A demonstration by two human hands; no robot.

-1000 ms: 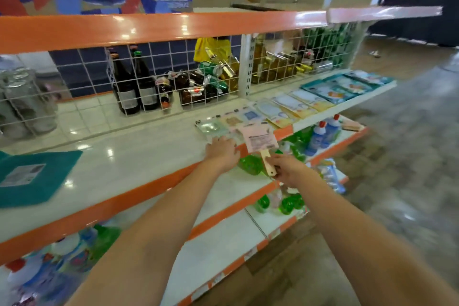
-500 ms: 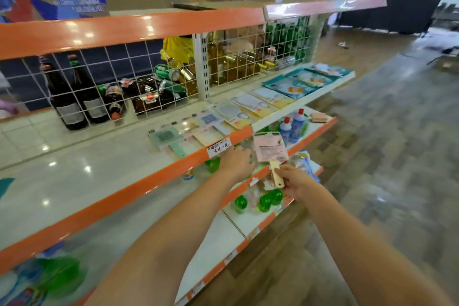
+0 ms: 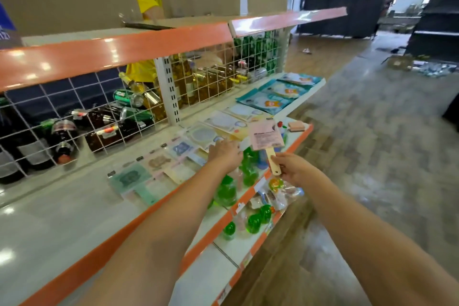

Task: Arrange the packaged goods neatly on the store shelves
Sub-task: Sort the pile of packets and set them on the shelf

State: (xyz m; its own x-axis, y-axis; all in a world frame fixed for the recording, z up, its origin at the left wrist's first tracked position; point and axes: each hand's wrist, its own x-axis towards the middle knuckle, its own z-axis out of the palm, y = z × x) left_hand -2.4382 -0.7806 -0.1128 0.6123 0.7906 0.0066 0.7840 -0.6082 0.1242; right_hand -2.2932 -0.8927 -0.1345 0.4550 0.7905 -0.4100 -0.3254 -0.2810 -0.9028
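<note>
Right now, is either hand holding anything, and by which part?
The right hand pinches the pink packaged paddle by its wooden handle. The left hand holds nothing, resting on shelf packets.

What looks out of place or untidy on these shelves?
Behind the wire grid, several bottles lie tumbled on their sides rather than upright. The flat packs along the shelf edge overlap unevenly. The right hand holds a pink pack, not yet shelved.

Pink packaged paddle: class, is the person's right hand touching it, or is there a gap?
Touching. The head view shows the right hand pinching the wooden handle of the pink packaged paddle, with the fingers closed around the handle's lower end and no gap visible.
</note>
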